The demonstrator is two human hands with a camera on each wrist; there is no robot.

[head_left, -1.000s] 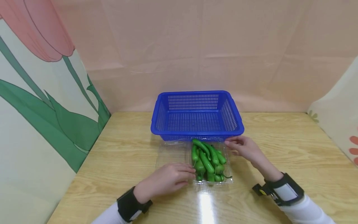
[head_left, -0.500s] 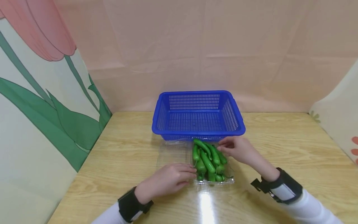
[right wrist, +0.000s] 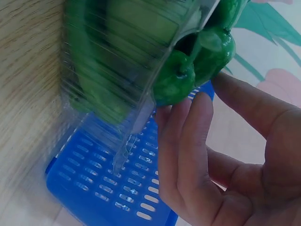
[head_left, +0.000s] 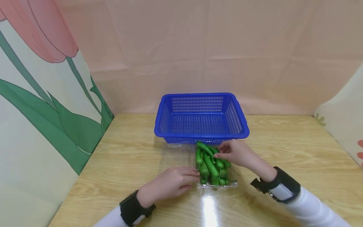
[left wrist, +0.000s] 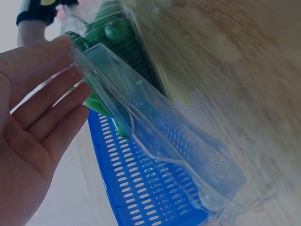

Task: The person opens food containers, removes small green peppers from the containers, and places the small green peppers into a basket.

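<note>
A clear plastic clamshell container [head_left: 218, 186] holds a heap of long green chili peppers [head_left: 210, 164] and a few rounder green peppers [head_left: 203, 170]. Its hinged lid [head_left: 175, 154] lies folded out to the left. My left hand [head_left: 173, 182] touches the container's near left side with extended fingers; in the left wrist view the fingertips meet the plastic edge [left wrist: 94, 70]. Over the far right part of the heap is my right hand [head_left: 236, 153], thumb and fingers apart. Close up, its fingertips [right wrist: 203, 101] come right at a glossy green pepper [right wrist: 175, 80].
Directly behind the container stands a blue perforated plastic basket [head_left: 201, 134], with nothing in it. Both rest on a wood-grain table [head_left: 127, 148]. A pinkish cloth [head_left: 181, 47] hangs behind, and a tulip-patterned cloth [head_left: 28, 132] is at the left.
My right hand has moved left from the container's far right corner to over the peppers. The left hand stays at the container's side; peppers and basket keep their places.
</note>
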